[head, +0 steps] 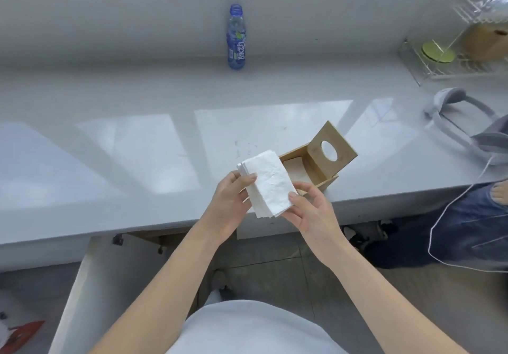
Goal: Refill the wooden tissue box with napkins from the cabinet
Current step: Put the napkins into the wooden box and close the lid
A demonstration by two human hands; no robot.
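1. Napkin stack (268,186): white, folded, many sheets thick, held in the air above the near edge of the countertop (110,161), tilted, its far corner overlapping the near-left corner of the wooden tissue box (310,167) as seen from the head view. Not yet inside the box.
2. Wooden tissue box: standing on the countertop close to the front edge, its lid (331,149) (the panel with the oval slot) swung up and leaning back, the cavity exposed. Something pale at the bottom, perhaps a few leftover sheets; hard to tell.
3. Step in hand, by judgement: past the fetch from the cabinet, now squaring the stack before loading. Box ready, lid out of the way.
4. Next move, likely: turn the stack to match the box opening, lower it flat into the cavity without snagging edges on the walls, then bring the lid down. Risk of loose outer sheets fanning or catching on the rim.
5. Left hand (231,202): gripping the stack's left edge, thumb on top near the upper corner, fingers curled beneath. Forearm reaching up from lower left.
6. Right hand (313,210): pinching the stack's lower right corner, thumb pressed on the top sheet, fingers underneath, palm turned partly up. Forearm coming in from lower right.
7. Farther out: a blue-labelled bottle (236,37) upright at the back against the wall, well apart from the box; a clear rack (453,51) at far right.
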